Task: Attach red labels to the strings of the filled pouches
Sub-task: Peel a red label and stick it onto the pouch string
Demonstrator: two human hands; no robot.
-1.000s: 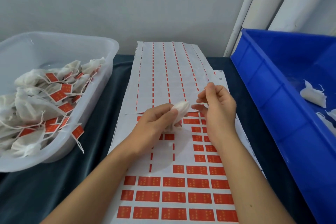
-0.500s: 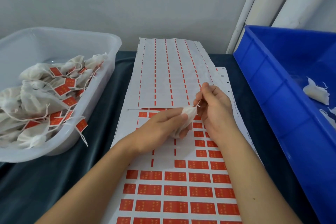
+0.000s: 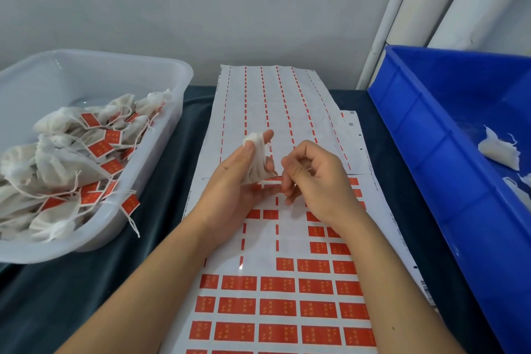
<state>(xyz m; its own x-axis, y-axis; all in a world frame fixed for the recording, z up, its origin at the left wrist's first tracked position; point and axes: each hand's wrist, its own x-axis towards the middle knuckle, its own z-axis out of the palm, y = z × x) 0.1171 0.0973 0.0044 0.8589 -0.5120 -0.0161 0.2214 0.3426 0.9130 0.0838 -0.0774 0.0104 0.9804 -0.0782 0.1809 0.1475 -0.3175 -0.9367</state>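
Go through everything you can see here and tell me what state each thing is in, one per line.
Small white fabric pouch: held upright in the left hand, no label visible.
Right hand: fingers curled, pinching the pouch's string.
Red sticker label sheet: far rows peeled, near rows full.
Clear plastic tub: holds labelled pouches.
Blue plastic bin: a few unlabelled white pouches inside.

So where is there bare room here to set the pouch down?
Bare dark cloth between the clear tub and the label sheet; the tub's empty far end; the blue bin floor left of its few pouches. Crowded: the tub's near half, heaped with labelled pouches, and mid-sheet, where both hands work.
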